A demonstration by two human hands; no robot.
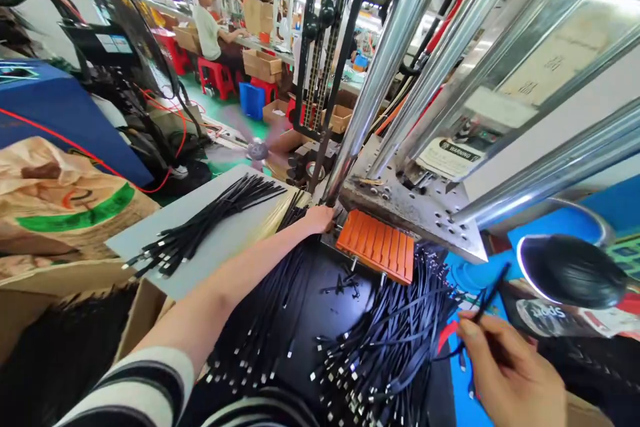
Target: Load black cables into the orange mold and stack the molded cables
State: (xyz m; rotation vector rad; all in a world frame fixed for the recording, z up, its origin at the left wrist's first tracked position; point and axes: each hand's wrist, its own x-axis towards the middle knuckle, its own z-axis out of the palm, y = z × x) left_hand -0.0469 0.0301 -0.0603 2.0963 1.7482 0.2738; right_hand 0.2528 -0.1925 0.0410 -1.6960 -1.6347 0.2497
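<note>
Right hand [517,363] mostly closed, pinching a black cable [492,295] just right of the cable pile [395,340]. Left hand [320,219] beside the orange block [377,245]; can't tell how open or what it grips.

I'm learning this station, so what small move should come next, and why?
Perhaps bring the black cable toward the orange block: the right hand pinches it off to the side, while the left hand is at the block's left end. Whether the left hand holds anything is hidden.
</note>
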